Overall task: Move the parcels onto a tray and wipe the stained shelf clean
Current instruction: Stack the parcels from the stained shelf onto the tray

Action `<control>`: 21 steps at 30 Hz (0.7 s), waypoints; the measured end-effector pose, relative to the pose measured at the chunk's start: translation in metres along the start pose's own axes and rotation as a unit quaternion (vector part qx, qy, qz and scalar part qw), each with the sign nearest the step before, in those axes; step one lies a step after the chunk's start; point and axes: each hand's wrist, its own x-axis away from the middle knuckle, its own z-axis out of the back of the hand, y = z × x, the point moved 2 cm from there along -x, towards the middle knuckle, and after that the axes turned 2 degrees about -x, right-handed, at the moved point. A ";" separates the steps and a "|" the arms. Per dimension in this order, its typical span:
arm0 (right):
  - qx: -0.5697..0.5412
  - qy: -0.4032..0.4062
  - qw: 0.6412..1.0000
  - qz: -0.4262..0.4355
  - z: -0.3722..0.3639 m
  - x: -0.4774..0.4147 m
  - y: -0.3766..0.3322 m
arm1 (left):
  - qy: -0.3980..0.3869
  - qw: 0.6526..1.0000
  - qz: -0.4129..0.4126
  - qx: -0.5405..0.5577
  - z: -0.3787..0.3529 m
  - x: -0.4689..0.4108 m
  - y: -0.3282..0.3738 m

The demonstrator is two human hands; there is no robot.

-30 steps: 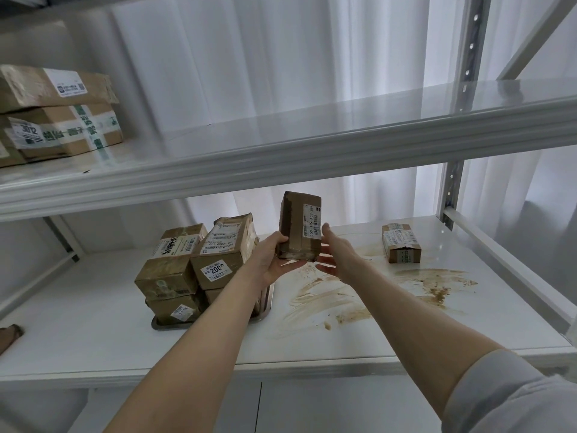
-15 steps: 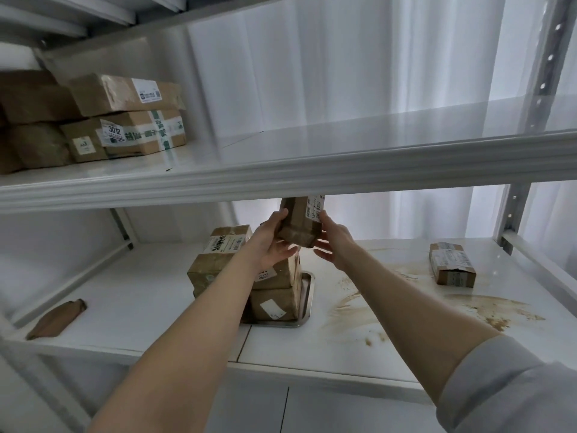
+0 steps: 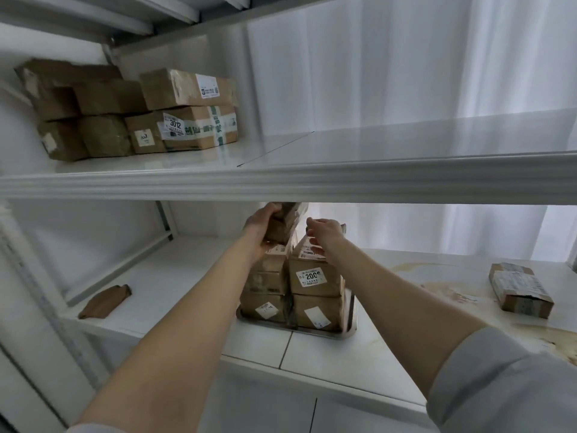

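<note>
Stained white shelf (image 3: 374, 345) below: the left hand (image 3: 260, 226) grips a parcel (image 3: 285, 225) just over the stack (image 3: 312, 276) on the tray (image 3: 349, 331); the right hand (image 3: 326, 232) hovers beside, loose (holding nothing). Best set it down flat and square, steadying the stack.

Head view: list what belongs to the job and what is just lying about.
Job: held parcel, gripped by the left hand; stacked parcels on the tray; lone parcel on the stained shelf; brown stain.
Lying about: upper-shelf parcels; brown flat piece at far left; white curtain.
</note>
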 end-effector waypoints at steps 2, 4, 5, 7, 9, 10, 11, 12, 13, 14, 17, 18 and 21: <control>0.038 0.017 0.999 0.025 -0.007 -0.003 -0.003 | 0.063 0.991 -0.063 -0.098 0.012 -0.009 0.001; 0.092 0.028 0.994 0.050 -0.012 -0.007 -0.005 | 0.108 0.940 -0.134 -0.294 0.022 -0.018 -0.001; 0.130 0.031 0.989 0.063 -0.015 -0.008 -0.005 | 0.124 0.903 -0.155 -0.380 0.027 -0.022 -0.003; 0.207 0.042 0.974 0.087 -0.017 -0.009 -0.004 | 0.139 0.857 -0.180 -0.462 0.029 -0.027 -0.008; 0.271 0.055 0.956 0.098 -0.019 -0.012 -0.001 | 0.140 0.835 -0.191 -0.497 0.030 -0.031 -0.014; 0.298 0.062 0.947 0.103 -0.019 -0.014 0.000 | 0.141 0.823 -0.194 -0.514 0.029 -0.033 -0.016; 0.323 0.072 0.938 0.105 -0.019 -0.014 0.001 | 0.144 0.813 -0.194 -0.529 0.029 -0.033 -0.018; 0.346 0.085 0.929 0.106 -0.018 -0.015 0.002 | 0.146 0.806 -0.193 -0.540 0.028 -0.033 -0.020; 0.365 0.099 0.920 0.103 -0.016 -0.016 0.003 | 0.148 0.802 -0.194 -0.546 0.027 -0.032 -0.022; 0.380 0.112 0.913 0.098 -0.013 -0.016 0.004 | 0.147 0.800 -0.195 -0.548 0.027 -0.032 -0.023; 0.403 0.137 0.901 0.083 -0.005 -0.016 0.009 | 0.135 0.804 -0.185 -0.548 0.023 -0.034 -0.030; 0.407 0.140 0.899 0.078 -0.003 -0.016 0.010 | 0.126 0.809 -0.173 -0.547 0.022 -0.035 -0.033; 0.423 0.139 0.893 0.069 0.002 -0.017 0.015 | 0.103 0.810 -0.139 -0.561 0.018 -0.039 -0.040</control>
